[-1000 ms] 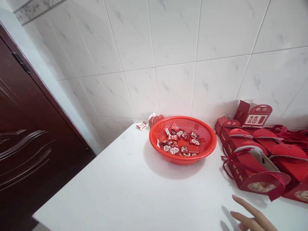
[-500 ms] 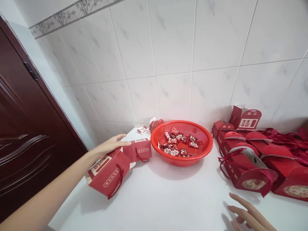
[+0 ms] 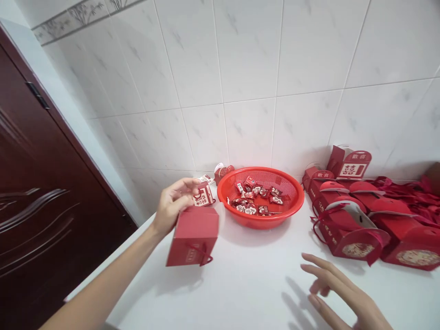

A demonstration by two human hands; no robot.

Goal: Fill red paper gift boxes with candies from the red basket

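My left hand (image 3: 175, 201) is closed on a red candy box (image 3: 194, 236) with a cord loop on its side, held tilted over the white tabletop. Just behind it, by my fingertips, shows a red-and-white panel with double-happiness characters (image 3: 203, 196); I cannot tell whether it belongs to the same box or another. To the right stands a red plastic basket (image 3: 227, 213) holding several wrapped candies (image 3: 249, 208). My right hand (image 3: 340, 288), empty with fingers apart and curved, hovers above the table at the lower right.
Several red gift boxes (image 3: 357, 229) with ribbons stand on the right, one double-happiness box (image 3: 350, 165) at their back by the tiled wall. Loose red ribbon (image 3: 412, 197) lies beyond. A small red box (image 3: 223, 173) sits behind the basket. A dark door (image 3: 51, 206) is at left.
My left hand has moved right and turned, bringing the red candy box closer to the basket. My right hand has come up and leftward, still open. The view has shifted slightly.
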